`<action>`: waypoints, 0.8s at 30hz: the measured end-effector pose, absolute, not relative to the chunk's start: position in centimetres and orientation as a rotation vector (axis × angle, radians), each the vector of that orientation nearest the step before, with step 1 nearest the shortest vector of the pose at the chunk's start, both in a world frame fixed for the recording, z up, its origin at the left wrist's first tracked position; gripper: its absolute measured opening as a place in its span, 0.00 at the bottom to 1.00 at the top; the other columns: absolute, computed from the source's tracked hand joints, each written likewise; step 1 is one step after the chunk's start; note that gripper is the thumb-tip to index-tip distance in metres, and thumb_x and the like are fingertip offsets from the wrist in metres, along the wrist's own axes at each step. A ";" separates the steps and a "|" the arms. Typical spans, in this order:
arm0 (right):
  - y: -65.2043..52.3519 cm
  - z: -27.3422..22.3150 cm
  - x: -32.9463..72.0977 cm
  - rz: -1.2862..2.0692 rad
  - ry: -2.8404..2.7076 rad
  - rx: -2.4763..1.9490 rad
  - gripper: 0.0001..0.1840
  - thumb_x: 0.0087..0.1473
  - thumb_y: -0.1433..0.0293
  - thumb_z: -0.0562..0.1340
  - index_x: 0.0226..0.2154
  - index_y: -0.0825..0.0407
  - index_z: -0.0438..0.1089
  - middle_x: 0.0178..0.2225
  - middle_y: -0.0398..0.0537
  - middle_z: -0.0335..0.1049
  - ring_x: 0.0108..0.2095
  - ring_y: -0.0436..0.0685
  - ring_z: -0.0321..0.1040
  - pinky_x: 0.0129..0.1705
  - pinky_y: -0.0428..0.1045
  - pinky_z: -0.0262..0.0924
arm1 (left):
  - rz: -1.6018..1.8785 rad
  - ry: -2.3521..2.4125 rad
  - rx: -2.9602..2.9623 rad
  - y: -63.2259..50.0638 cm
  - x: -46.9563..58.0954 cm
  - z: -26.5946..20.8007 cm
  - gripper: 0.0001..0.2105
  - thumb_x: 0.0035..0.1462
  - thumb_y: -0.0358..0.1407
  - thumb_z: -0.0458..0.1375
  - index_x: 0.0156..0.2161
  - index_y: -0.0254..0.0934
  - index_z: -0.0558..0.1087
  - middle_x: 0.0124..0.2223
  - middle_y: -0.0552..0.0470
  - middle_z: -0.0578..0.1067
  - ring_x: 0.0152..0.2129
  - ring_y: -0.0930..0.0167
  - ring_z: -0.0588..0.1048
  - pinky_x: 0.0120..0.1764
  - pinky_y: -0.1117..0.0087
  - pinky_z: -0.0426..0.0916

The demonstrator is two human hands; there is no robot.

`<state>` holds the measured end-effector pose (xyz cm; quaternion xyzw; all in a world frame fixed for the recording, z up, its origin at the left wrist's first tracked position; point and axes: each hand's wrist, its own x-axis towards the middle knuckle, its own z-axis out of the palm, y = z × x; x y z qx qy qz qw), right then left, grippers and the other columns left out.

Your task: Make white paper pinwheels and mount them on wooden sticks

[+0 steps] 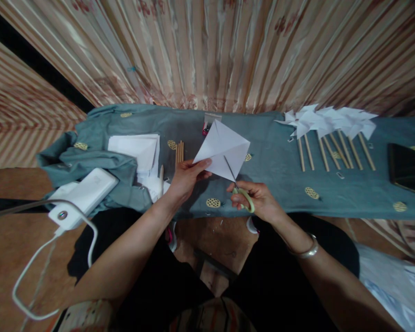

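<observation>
A creased white paper square (225,146) is held up over the cloth, turned so that a corner points away from me. My left hand (190,177) pinches its left corner, thumb on top. In my right hand (256,198) is a pair of scissors (245,199) with pale green handles. The blades lie across the paper's near right edge and reach toward its middle. Behind the paper, a small red item (205,128) is partly hidden. Just left of the paper are several thin wooden sticks (179,152).
Several white paper pinwheels (328,122) on sticks lie at the right, with a dark phone (405,167) beyond them. A stack of white paper (138,150) is on the left. Nearer me, a white power bank (86,196) trails a cable. Blue-green cloth (276,173) covers the narrow table.
</observation>
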<state>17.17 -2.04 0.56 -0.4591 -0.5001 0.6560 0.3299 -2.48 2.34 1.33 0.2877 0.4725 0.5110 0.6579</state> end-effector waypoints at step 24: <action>-1.1 1.8 22.0 1.978 -1.518 -1.209 0.27 0.45 0.49 0.68 0.35 0.55 0.72 0.27 0.47 0.74 0.25 0.50 0.69 0.29 0.46 0.64 | 1.315 1.035 0.637 3.9 -4.7 1.8 0.12 0.35 0.38 0.72 0.24 0.34 0.77 0.24 0.55 0.76 0.19 0.79 0.70 0.24 0.77 0.64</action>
